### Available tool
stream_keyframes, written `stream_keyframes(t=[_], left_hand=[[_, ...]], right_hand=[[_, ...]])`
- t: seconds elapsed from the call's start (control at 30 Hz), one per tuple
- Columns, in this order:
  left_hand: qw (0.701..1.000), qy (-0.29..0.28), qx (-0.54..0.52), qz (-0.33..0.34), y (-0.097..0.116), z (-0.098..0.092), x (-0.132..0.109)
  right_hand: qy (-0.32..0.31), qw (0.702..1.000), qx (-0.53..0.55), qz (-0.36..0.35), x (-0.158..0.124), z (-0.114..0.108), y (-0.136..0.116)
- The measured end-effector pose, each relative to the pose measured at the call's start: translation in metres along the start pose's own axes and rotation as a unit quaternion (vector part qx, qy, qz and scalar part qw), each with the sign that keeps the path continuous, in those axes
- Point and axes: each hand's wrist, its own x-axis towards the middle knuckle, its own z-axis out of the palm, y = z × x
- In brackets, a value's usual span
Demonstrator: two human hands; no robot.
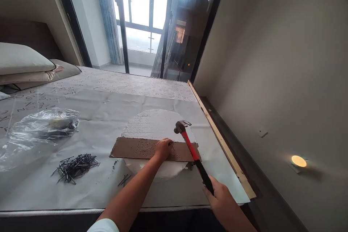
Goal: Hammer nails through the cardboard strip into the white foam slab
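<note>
Holding a claw hammer (191, 148) with a red handle and a black grip, the right hand (219, 196) is near the front right corner of the bed (130, 83), and its fingers (214, 188) curl tight around the grip. The metal hammer head hangs just beside the left hand (163, 149), over a brown cardboard strip (141, 148). The strip lies on a round white foam disc (154, 127), in the middle of a big white paper sheet (98, 192) that covers the front of the bed. Rows of small dark marks dot the strip, but they are too small to tell what they are. The left fingers (166, 143) press together, and their tips seem to pinch a thin nail (172, 145) on the strip, though it is hard to see. A pile of black nails (74, 168) lies on the paper to the left, with a few loose nails (124, 180) close by. A clear plastic bag (40, 134) lies near the left edge. This looks like the nailing step, and the next move calls for a small, careful tap that misses the fingers.
</note>
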Motion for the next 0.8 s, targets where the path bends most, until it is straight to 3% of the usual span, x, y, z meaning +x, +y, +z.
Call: stream_keyframes(t=[0.1,0.3,0.43,0.6,0.7,0.8], left_hand=[[0.999,-0.009,0.036,-0.008,0.000,0.000,-0.001],[1.000,-0.019,0.010,-0.001,0.003,-0.004,-0.001],[0.993,0.047,-0.110,-0.020,-0.002,-0.009,-0.002],[0.949,0.182,-0.253,-0.052,-0.003,-0.014,-0.007],[0.935,0.226,-0.273,-0.001,0.007,-0.029,-0.015],[0.936,0.231,-0.254,0.078,0.013,-0.057,-0.034]], right_hand=[[-0.033,0.999,-0.007,0.006,0.001,0.004,0.004],[-0.019,1.000,-0.001,0.000,-0.002,0.000,0.002],[-0.023,1.000,0.008,-0.006,-0.003,0.001,0.000],[-0.033,0.998,-0.042,0.025,0.006,0.017,0.011],[-0.041,0.996,-0.067,0.039,0.012,0.026,0.023],[-0.039,0.997,-0.057,0.041,0.013,0.029,0.028]])
